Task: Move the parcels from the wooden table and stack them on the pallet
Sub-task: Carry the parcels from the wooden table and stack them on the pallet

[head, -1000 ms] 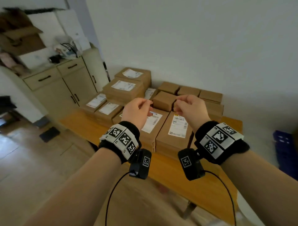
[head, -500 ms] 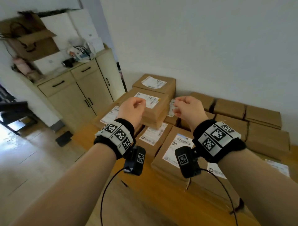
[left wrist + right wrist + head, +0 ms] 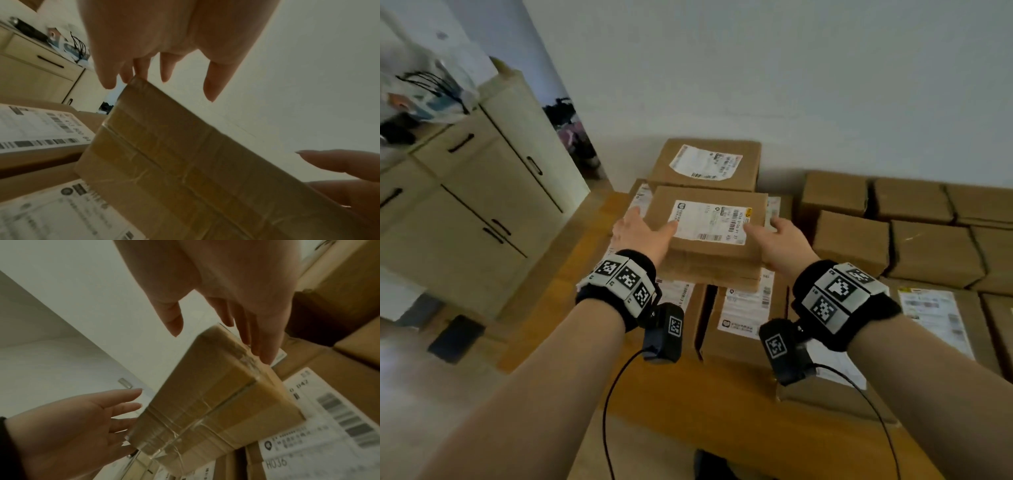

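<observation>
Now both hands flank one taped parcel [image 3: 709,236] that sits on top of other labelled parcels [image 3: 743,318] near the middle of the wooden table [image 3: 688,404]. From the parcel's centre, the left hand [image 3: 642,236] lies at 9 o'clock, fingers straight and spread, thumb over the top edge by the white shipping label [image 3: 710,222]; the left wrist view shows the fingertips [image 3: 164,71] just past the box's far corner, not curled round it. At 3 o'clock the right hand [image 3: 779,243] is likewise released, its fingers [image 3: 261,350] extended along the box's right side and its thumb apart above. Whether either palm presses the cardboard I cannot tell. Behind it, at 12 o'clock, another labelled box [image 3: 705,164] stands against the wall. Plain brown boxes [image 3: 893,222] fill the table toward 2 o'clock. A beige cabinet [image 3: 476,205] stands off at 9 o'clock, beyond the table's edge
</observation>
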`<act>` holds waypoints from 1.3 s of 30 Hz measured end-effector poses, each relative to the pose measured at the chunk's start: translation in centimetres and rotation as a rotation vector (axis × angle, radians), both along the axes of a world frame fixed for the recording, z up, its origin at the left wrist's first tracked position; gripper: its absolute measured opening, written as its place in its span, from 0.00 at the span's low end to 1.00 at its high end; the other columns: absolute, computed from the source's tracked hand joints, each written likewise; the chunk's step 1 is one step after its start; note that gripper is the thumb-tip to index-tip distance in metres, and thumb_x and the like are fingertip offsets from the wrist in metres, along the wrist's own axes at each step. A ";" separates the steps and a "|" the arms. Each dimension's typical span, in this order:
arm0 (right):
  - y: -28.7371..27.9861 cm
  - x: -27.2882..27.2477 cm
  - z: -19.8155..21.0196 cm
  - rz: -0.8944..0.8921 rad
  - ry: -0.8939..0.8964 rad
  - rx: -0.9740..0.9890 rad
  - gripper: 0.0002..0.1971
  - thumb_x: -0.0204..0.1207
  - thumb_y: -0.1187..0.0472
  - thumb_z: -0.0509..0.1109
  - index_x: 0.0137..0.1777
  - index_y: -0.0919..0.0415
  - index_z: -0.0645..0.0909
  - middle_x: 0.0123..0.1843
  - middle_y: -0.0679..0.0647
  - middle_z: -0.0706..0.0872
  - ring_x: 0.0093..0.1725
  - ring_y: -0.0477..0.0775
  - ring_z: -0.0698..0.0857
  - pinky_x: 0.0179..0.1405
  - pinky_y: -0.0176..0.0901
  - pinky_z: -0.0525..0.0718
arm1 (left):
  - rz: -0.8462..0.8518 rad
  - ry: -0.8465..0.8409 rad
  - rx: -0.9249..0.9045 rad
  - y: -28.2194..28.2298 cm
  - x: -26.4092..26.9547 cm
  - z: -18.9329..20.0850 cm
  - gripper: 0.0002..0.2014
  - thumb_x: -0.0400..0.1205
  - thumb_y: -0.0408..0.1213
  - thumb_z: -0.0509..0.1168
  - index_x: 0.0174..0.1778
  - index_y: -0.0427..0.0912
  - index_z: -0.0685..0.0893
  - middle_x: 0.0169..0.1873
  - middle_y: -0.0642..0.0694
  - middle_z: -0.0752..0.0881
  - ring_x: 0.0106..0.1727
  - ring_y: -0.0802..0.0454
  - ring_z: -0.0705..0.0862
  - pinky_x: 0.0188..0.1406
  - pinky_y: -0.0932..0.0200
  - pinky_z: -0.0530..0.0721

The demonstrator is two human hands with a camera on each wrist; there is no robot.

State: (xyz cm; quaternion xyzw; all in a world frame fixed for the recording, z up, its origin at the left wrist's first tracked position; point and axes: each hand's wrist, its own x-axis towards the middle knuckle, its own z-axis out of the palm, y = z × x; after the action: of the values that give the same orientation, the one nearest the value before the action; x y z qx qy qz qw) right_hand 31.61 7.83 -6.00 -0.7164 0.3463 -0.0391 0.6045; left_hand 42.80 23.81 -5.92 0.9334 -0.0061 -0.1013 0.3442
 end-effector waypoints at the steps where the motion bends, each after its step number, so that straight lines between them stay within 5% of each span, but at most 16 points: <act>1: 0.4 0.3 -0.3 -0.013 0.020 -0.005 0.29 0.79 0.50 0.66 0.77 0.61 0.65 0.69 0.51 0.77 0.59 0.47 0.76 0.55 0.40 0.76 | -0.017 0.032 -0.031 0.2 0.7 -0.4 0.40 0.73 0.55 0.68 0.78 0.43 0.63 0.74 0.38 0.69 0.72 0.38 0.72 0.70 0.39 0.72; 8: 1.8 0.8 -1.3 -0.065 0.068 -0.066 0.24 0.79 0.49 0.66 0.72 0.59 0.72 0.65 0.52 0.81 0.56 0.47 0.79 0.51 0.39 0.78 | -0.130 0.108 -0.162 0.6 1.7 -1.0 0.25 0.79 0.47 0.66 0.70 0.39 0.72 0.64 0.43 0.79 0.59 0.45 0.80 0.51 0.57 0.76; 11: 1.8 0.0 -0.6 -0.114 0.037 -0.078 0.25 0.78 0.50 0.68 0.72 0.60 0.72 0.65 0.53 0.82 0.58 0.49 0.80 0.52 0.39 0.79 | -0.162 0.075 -0.216 0.4 1.1 -0.2 0.23 0.79 0.45 0.66 0.68 0.41 0.74 0.61 0.46 0.81 0.51 0.51 0.78 0.48 0.59 0.75; 18: -0.8 -4.6 2.4 -0.241 -0.135 -0.064 0.21 0.78 0.52 0.69 0.69 0.56 0.74 0.62 0.50 0.83 0.58 0.50 0.82 0.57 0.46 0.83 | -0.216 -0.049 -0.294 -2.4 -2.6 2.9 0.20 0.79 0.48 0.64 0.64 0.42 0.78 0.54 0.50 0.81 0.52 0.52 0.80 0.48 0.60 0.79; 22: -4.2 -9.1 3.8 -0.271 -0.275 -0.051 0.20 0.77 0.54 0.70 0.68 0.55 0.75 0.61 0.49 0.85 0.58 0.49 0.85 0.61 0.48 0.84 | -0.214 -0.098 -0.338 -5.6 -7.4 4.5 0.24 0.76 0.53 0.64 0.64 0.44 0.78 0.60 0.43 0.80 0.54 0.46 0.82 0.58 0.47 0.82; 29: -12.3 -21.3 5.0 -0.306 -0.368 0.068 0.24 0.76 0.55 0.71 0.72 0.51 0.71 0.58 0.47 0.86 0.55 0.51 0.87 0.51 0.58 0.88 | -0.235 -0.115 -0.547 -13.1 -20.1 6.2 0.26 0.77 0.45 0.69 0.70 0.41 0.72 0.59 0.49 0.80 0.57 0.53 0.80 0.55 0.58 0.81; 32: -15.3 -26.6 6.0 -0.333 -0.392 0.080 0.23 0.77 0.56 0.71 0.71 0.52 0.72 0.58 0.48 0.85 0.54 0.51 0.86 0.50 0.59 0.89 | -0.246 -0.074 -0.618 -15.9 -25.5 6.8 0.27 0.77 0.44 0.69 0.69 0.40 0.69 0.60 0.48 0.80 0.58 0.52 0.81 0.59 0.55 0.81; 35: -17.3 -31.3 7.1 -0.373 -0.401 0.124 0.22 0.78 0.57 0.70 0.70 0.53 0.72 0.56 0.49 0.85 0.52 0.52 0.87 0.49 0.60 0.89 | -0.268 -0.013 -0.664 -18.0 -30.1 7.7 0.27 0.77 0.42 0.71 0.68 0.41 0.66 0.60 0.45 0.79 0.57 0.51 0.81 0.49 0.60 0.83; 39: -18.7 -36.5 8.4 -0.392 -0.413 0.137 0.20 0.77 0.56 0.70 0.67 0.52 0.71 0.53 0.46 0.83 0.49 0.48 0.86 0.50 0.58 0.88 | -0.280 0.039 -0.691 -19.5 -34.1 9.2 0.29 0.74 0.46 0.73 0.64 0.46 0.66 0.56 0.47 0.80 0.54 0.52 0.83 0.54 0.50 0.85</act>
State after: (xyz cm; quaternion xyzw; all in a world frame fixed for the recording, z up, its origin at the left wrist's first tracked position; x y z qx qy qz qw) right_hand -4.88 -10.88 2.37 -0.5700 0.3496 -0.2768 0.6901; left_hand 8.74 4.33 3.24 0.7501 -0.1610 -0.1571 0.6219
